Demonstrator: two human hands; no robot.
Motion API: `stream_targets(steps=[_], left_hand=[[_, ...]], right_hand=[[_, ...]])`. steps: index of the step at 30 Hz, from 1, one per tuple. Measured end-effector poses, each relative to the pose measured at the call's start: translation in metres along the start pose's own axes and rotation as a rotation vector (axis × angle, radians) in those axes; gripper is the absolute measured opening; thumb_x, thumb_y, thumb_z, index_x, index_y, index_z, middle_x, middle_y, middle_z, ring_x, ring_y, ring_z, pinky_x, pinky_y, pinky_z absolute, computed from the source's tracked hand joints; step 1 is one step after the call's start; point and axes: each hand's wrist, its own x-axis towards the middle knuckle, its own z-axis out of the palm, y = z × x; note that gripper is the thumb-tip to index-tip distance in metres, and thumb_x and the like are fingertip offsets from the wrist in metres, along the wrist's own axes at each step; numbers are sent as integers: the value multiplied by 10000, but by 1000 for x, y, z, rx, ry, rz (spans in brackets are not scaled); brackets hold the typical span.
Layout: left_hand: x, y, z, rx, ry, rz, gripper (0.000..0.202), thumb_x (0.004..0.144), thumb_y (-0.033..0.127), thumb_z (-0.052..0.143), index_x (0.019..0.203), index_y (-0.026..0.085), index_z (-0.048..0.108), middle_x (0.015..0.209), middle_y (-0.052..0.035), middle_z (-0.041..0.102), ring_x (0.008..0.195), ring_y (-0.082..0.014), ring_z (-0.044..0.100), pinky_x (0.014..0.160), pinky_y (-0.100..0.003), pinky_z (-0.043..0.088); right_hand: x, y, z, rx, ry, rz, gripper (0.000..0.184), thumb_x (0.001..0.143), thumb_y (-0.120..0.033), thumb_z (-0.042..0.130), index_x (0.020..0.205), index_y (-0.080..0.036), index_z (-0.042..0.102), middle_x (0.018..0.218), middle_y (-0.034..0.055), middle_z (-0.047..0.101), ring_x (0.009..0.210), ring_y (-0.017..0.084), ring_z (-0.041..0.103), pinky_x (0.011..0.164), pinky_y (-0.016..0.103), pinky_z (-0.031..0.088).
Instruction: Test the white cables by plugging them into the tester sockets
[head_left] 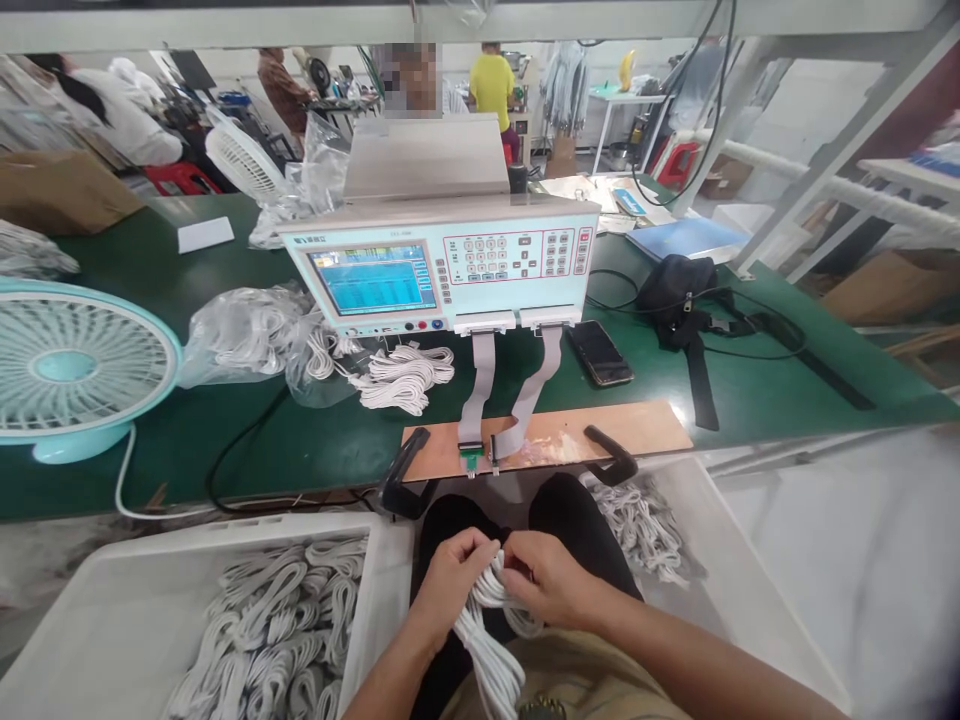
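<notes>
A coiled bundle of white cable [489, 640] hangs over my lap between both hands. My left hand [454, 575] is closed around the bundle's upper left side, thumb and fingertips pressed near its top. Opposite it, my right hand [546, 575] grips the upper right side, with its fingers curled and partly hidden. The two hands nearly touch at the thumbs. Beyond them, at the table's edge, a wooden board [637, 430] carries a small green circuit board [471, 460] and connectors joined by grey ribbon cables [480, 385] to a tester [442, 270] with a lit screen.
White bins with bundled cables stand at left [97, 620] and right [750, 570]. Black clamps [405, 470] grip the board. A fan [67, 365], bagged cables [244, 335], a phone [600, 352] and a black bag [679, 290] lie on the green table [810, 380]. Other people work farther back.
</notes>
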Motion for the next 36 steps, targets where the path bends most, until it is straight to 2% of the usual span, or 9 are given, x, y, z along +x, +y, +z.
stream_targets(steps=[6,9,12,18,21,25,29,33,36], left_hand=[[7,6,2,82,128,162,262,743,397,590,644,168,511,577,50,474,535,-83,453,507,-174,378],[12,12,2,26,145,175,231,741,405,588,765,185,522,598,59,487,482,-77,459,434,-169,385],[19,16,1,-10,139,208,266,743,415,578,874,187,536,606,61,485,436,-78,456,365,-172,385],[31,5,6,-81,266,262,191,747,354,579,740,190,482,549,82,440,401,-67,454,380,-166,385],[34,-1,7,-147,227,213,139,753,308,570,784,184,516,545,74,478,401,-66,467,392,-161,366],[31,1,-5,-328,41,90,191,728,290,593,873,169,570,498,70,507,348,-56,459,378,-151,316],[27,6,-19,-395,-92,33,373,621,264,677,972,171,591,779,8,612,338,-40,476,363,-173,334],[28,8,-21,-266,29,67,351,668,346,663,957,157,604,698,14,607,355,-48,469,390,-181,347],[33,10,-18,-61,148,175,250,741,392,591,768,145,617,565,29,571,398,-70,481,434,-185,343]], right_hand=[[21,1,1,-45,190,6,94,724,-174,481,631,-186,481,597,-12,491,578,132,439,578,257,325],[34,2,-3,26,223,-15,146,769,-194,474,635,-180,532,619,4,530,626,146,472,633,274,346],[44,6,-4,270,241,54,199,812,-291,494,682,-176,592,647,2,549,637,144,483,630,262,366],[57,18,3,657,365,233,307,753,-413,583,597,-149,573,534,-35,462,518,103,401,516,224,326],[58,21,4,683,368,242,289,742,-404,596,616,-144,591,541,-32,478,522,103,406,522,225,325],[59,20,2,709,360,267,292,736,-413,596,624,-143,600,541,-29,497,518,104,412,517,226,328],[61,16,-1,709,349,286,314,718,-420,612,578,-140,581,519,-30,493,496,96,401,497,222,318],[64,13,-1,796,334,350,330,674,-435,652,553,-135,582,488,-34,493,463,84,389,478,220,300],[67,11,2,923,355,454,349,618,-462,692,572,-129,600,473,-27,517,441,84,397,468,225,296]])
